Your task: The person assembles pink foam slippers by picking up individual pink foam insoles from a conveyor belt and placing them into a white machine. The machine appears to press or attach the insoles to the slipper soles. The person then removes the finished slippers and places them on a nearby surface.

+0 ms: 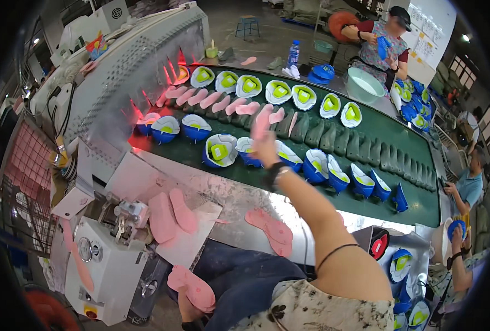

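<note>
Right hand (pixel 265 144) is gripping a pink insole (pixel 262 121) over the belt (pixel 366 165); left hand (pixel 188 309) is clutching more insoles (pixel 192 287), and plenty of blue shoes (pixel 317 165) are waiting.

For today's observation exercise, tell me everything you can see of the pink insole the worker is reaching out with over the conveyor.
The pink insole is a flat, thin, sole-shaped piece, seemingly soft foam, plain pink. It is motion-blurred, so surface detail is unclear. It stands roughly upright, held at its lower end in the grip of the right hand, above the green conveyor belt, near other pink insoles and blue shoe uppers. Only the hand seems to touch it.
</note>
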`<action>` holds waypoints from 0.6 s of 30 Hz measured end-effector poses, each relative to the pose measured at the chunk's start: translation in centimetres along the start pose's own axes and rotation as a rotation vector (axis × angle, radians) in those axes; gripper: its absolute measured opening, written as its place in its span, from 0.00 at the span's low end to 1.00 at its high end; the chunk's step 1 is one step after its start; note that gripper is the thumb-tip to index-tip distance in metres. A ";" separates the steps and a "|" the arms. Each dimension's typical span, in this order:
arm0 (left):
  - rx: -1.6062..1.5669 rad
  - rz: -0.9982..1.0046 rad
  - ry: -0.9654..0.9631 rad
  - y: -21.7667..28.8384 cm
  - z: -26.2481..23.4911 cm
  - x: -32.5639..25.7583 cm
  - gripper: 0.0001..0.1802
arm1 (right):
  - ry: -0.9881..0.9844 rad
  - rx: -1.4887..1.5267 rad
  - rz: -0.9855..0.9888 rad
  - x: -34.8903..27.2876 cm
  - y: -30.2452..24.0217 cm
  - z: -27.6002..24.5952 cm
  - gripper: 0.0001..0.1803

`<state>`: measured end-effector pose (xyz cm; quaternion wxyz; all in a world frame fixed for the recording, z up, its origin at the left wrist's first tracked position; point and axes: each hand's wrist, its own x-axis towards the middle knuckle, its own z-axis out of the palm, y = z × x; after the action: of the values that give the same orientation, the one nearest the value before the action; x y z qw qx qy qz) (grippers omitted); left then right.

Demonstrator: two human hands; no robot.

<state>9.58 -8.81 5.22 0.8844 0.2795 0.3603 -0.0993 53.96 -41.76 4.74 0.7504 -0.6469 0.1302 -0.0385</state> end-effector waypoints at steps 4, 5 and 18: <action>0.163 -0.034 0.049 0.4 -0.3 1.5 0.25 | 0.417 -0.806 -0.133 5.5 -0.2 -16.1 0.23; 0.201 -0.040 0.032 0.5 0.1 1.8 0.25 | 0.457 -0.850 -0.093 6.8 0.1 -18.4 0.22; 0.475 0.395 0.146 0.6 7.5 0.7 0.15 | -0.960 -0.615 -0.369 -25.4 -0.6 10.1 0.17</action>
<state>14.71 -12.59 9.35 0.7682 0.5493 0.3285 0.0131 32.09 -26.41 10.37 0.4847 -0.7913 -0.3327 0.1679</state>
